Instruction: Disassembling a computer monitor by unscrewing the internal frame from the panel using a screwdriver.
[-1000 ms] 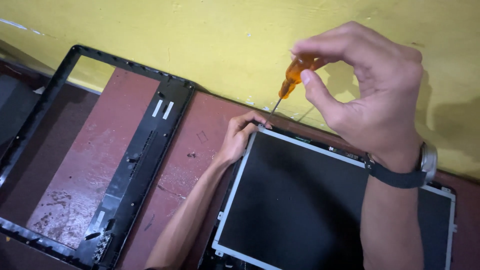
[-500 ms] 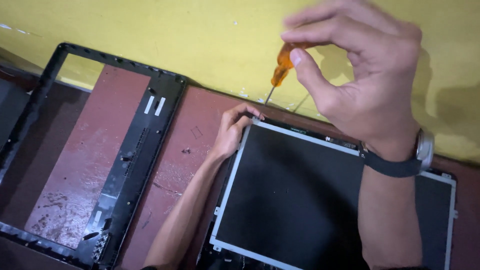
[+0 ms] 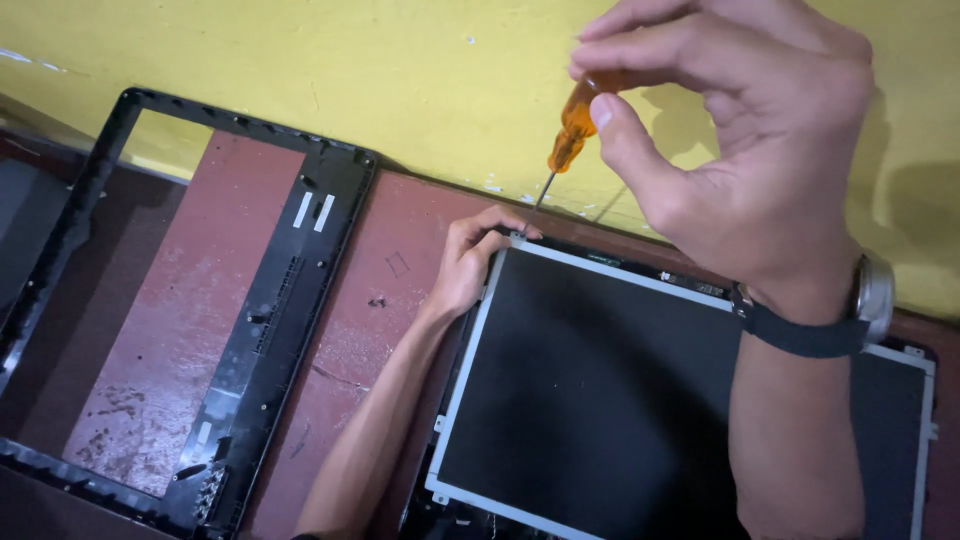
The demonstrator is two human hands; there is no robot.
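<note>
Hands first: right hand (image 3: pixel 745 150) pinches a screwdriver (image 3: pixel 568 135) by its orange handle, thumb and fingertips closed round the top end. Left hand (image 3: pixel 470 262) rests curled on the top-left corner of the panel (image 3: pixel 600 390), fingers pressing the metal edge; it holds nothing loose.

Landmark: the panel, a dark flat screen in a thin silver frame, lying face up on the reddish desk (image 3: pixel 370 300).

- Screwdriver: long axis runs steeply, handle up and toward the right hand, thin shaft slanting down and left. Tip sits at the panel's top-left corner, just beside the left fingertips. Whether it is seated in a screw cannot be told; the spot is too small.
- Right hand is above the panel's top edge, well raised; the corner lies below and to its left.
- Left hand is the nearer one to the corner, touching it.
- Bezel (image 3: pixel 270 300): an empty black frame, lying left of the panel, apart from it, with the desk showing through its opening.
- Yellow wall (image 3: pixel 350 70) runs just beyond the panel's top edge.
- Watch (image 3: pixel 870 295) on a dark strap at the right wrist.
</note>
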